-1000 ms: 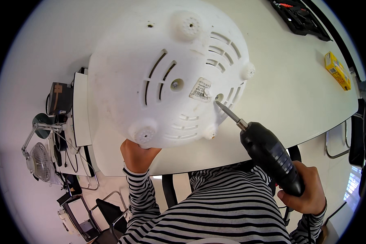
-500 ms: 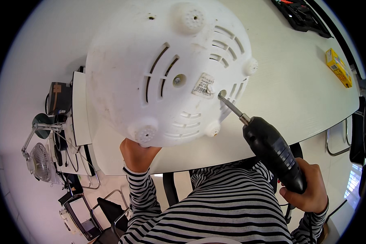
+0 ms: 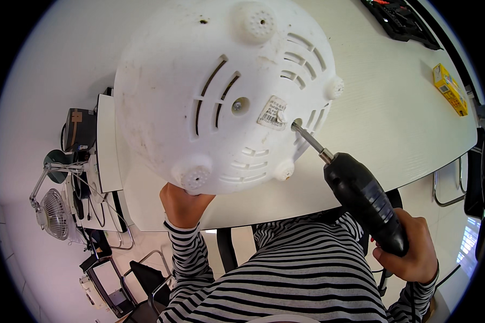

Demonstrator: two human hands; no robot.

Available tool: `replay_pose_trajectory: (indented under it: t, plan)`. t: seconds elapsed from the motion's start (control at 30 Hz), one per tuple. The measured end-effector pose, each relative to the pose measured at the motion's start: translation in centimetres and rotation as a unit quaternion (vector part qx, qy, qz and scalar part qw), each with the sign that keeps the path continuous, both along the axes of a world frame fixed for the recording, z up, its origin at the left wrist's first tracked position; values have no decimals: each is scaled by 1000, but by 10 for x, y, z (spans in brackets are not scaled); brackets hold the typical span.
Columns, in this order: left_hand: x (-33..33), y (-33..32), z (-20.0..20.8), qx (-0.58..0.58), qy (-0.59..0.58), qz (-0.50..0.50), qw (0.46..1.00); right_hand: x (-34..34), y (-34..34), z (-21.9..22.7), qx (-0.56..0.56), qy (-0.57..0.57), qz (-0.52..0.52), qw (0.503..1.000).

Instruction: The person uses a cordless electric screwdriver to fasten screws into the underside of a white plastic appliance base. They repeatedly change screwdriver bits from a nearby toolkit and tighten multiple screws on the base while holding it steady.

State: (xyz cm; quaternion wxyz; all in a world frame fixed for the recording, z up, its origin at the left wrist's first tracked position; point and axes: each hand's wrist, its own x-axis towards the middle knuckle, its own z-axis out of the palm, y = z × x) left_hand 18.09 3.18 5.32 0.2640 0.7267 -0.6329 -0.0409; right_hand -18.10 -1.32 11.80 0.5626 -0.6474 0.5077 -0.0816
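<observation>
A large rounded white plastic appliance (image 3: 161, 107) is tipped so that its underside faces me, showing curved vent slots, knobby feet, a printed label (image 3: 272, 112) and recessed screw holes. My left hand (image 3: 185, 205) grips its lower left edge from below; the fingers are mostly hidden behind the shell. The black electric screwdriver (image 3: 355, 185) slants up and left in my right hand (image 3: 412, 248), whose fingers wrap round its rear end. Its bit reaches into the hole right of the label. Another recessed hole (image 3: 240, 105), left of the label, shows a metal screw head.
The appliance is over a pale table (image 3: 377, 102). At the table's far right lie a black tool case (image 3: 401, 24) and a yellow box (image 3: 449, 89). On the left stand a fan (image 3: 54, 214), a dark box (image 3: 81, 129) and a black chair (image 3: 150, 282).
The appliance and the screwdriver have shifted very slightly to the right in view. The bit stays in the same hole, and both hands keep their grip.
</observation>
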Motion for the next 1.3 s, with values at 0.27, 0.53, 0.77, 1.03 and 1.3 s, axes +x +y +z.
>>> replay_pose_trajectory:
  t: [0.27, 0.53, 0.77, 1.03, 1.3]
  plan:
    - [1, 1, -1, 3, -11, -5, 1000, -4, -7, 20, -1, 52, 32, 998]
    - [2, 4, -1, -2, -38, -1, 999, -5, -13, 34, -7, 78, 54, 995]
    - [2, 0, 5, -2, -92, 8, 996, -5, -5, 32, -153, 126, 43, 979]
    - [0, -4, 7, 3, -84, 14, 996, 2, 9, 49, -297, 307, 51, 903]
    - [11, -10, 2, -24, -17, 19, 999, -31, 16, 44, -229, 176, 1, 957]
